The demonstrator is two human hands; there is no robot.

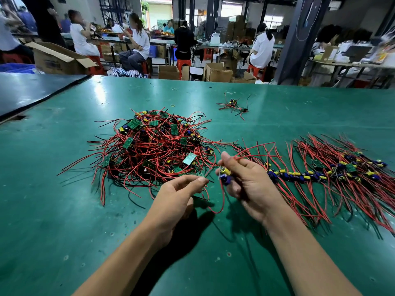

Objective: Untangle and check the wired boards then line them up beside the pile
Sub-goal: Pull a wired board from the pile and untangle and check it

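The left hand [177,195] pinches a red lead [219,207] that loops down over the table [64,210]. The right hand [250,184] grips a wired board [225,176], capacitors pointing left and its green face hidden. To the right, the row [320,175] runs sideways. Beyond lies the pile [158,144].

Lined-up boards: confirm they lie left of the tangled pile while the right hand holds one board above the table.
Wrong side. The head view shows the lined-up boards right of the tangled pile, not left; the right hand does hold one board above the table.
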